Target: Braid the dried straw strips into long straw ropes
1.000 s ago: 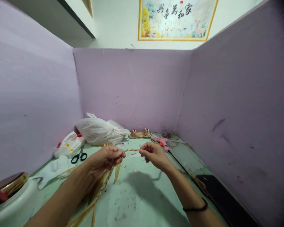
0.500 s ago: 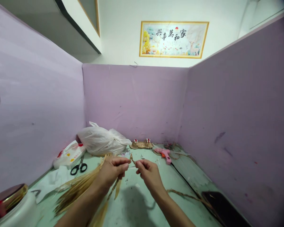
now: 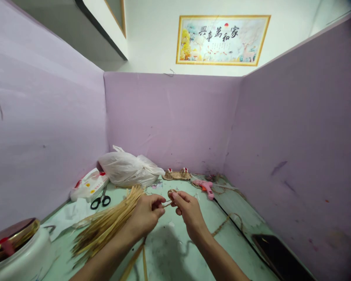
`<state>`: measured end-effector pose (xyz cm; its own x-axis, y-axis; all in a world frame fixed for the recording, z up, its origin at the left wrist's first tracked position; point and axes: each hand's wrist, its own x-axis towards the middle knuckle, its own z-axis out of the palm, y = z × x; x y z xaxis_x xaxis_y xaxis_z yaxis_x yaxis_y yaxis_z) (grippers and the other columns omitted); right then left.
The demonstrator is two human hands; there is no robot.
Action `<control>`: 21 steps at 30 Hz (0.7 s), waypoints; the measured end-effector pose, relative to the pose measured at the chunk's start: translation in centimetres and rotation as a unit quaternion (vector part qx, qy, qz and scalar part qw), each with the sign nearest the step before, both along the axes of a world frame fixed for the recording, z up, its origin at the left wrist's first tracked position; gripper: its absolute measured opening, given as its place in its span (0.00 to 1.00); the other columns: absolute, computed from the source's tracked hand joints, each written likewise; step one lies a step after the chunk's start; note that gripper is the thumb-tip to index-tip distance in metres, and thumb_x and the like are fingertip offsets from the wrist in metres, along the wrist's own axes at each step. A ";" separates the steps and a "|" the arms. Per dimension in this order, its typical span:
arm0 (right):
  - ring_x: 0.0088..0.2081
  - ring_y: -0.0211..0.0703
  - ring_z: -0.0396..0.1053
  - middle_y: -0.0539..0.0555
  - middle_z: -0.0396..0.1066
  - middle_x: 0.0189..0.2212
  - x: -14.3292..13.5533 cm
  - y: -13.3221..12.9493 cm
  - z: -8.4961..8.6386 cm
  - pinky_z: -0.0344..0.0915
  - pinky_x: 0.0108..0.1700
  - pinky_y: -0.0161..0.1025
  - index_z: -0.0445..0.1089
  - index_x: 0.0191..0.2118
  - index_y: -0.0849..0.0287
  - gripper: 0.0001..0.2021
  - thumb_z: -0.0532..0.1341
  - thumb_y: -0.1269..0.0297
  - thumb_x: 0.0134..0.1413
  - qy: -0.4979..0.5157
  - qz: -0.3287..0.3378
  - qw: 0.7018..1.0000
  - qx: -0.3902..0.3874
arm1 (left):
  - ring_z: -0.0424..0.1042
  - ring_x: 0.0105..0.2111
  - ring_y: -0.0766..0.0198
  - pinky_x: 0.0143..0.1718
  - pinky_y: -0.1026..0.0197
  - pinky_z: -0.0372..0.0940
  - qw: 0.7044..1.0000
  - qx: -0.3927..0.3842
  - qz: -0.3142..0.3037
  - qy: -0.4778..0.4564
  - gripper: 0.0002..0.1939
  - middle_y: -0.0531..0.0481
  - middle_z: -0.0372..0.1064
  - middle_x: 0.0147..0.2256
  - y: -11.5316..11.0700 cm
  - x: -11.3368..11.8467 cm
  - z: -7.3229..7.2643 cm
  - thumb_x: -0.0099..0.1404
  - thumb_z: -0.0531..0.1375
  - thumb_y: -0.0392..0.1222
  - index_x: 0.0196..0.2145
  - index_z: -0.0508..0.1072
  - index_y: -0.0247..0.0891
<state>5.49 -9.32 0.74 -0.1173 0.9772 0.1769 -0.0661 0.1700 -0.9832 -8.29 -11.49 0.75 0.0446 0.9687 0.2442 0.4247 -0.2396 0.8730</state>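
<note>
My right hand pinches a small ring of tan braided straw cord between thumb and fingertips. From that ring a strand runs left to my left hand, closed on it with thumb and forefinger. Both hands are raised above the middle of the table, a short gap apart. Under my left wrist hang loose straw strips, which seem to belong to the same cord. A bundle of dry straw lies just left of my left hand.
Black-handled scissors and a tissue pack lie left, near a white plastic bag. A pink glue gun with a black cable is back right. A phone lies front right, a white jar front left. Purple partitions enclose the table.
The straw cord, earlier a short bent piece between my fingertips, now forms a small ring in my right fingers. The rope at right has shifted. The view has tilted slightly down.
</note>
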 end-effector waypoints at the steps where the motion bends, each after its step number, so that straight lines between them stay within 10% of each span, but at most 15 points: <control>1: 0.23 0.35 0.56 0.51 0.62 0.20 0.2 0.0 0.3 0.48 0.20 0.32 0.66 0.21 0.62 0.12 0.57 0.57 0.41 0.001 0.004 1.000 -0.007 | 0.61 0.22 0.68 0.26 0.65 0.55 1.000 -0.012 0.000 -0.019 0.09 0.54 0.64 0.21 0.2 -0.1 0.1 0.46 0.56 0.34 0.29 0.71 0.34; 7: 0.21 0.33 0.58 0.49 0.63 0.20 0.8 -0.7 1.3 0.47 0.19 0.30 0.67 0.27 0.62 0.11 0.62 0.63 0.32 0.037 0.139 0.986 -0.083 | 0.60 0.21 0.68 0.25 0.66 0.55 0.999 -0.021 0.000 -0.041 0.02 0.54 0.63 0.18 0.2 -0.3 0.9 0.45 0.56 0.34 0.20 0.69 0.35; 14: 0.19 0.28 0.55 0.47 0.60 0.17 0.8 -1.0 0.9 0.42 0.19 0.28 0.63 0.22 0.63 0.11 0.64 0.66 0.28 0.053 0.231 0.946 -0.220 | 0.64 0.30 0.65 0.34 0.64 0.58 0.984 0.169 -0.037 0.033 0.06 0.48 0.66 0.27 -0.6 -0.1 0.5 0.52 0.55 0.34 0.21 0.71 0.36; 21: 0.19 0.30 0.56 0.49 0.63 0.18 0.7 -0.9 1.0 0.45 0.19 0.29 0.63 0.20 0.63 0.06 0.61 0.68 0.30 -0.013 0.102 0.978 -0.182 | 0.65 0.32 0.65 0.32 0.64 0.60 0.989 0.136 0.055 0.014 0.08 0.47 0.66 0.36 -0.5 -0.5 1.1 0.52 0.57 0.37 0.32 0.72 0.37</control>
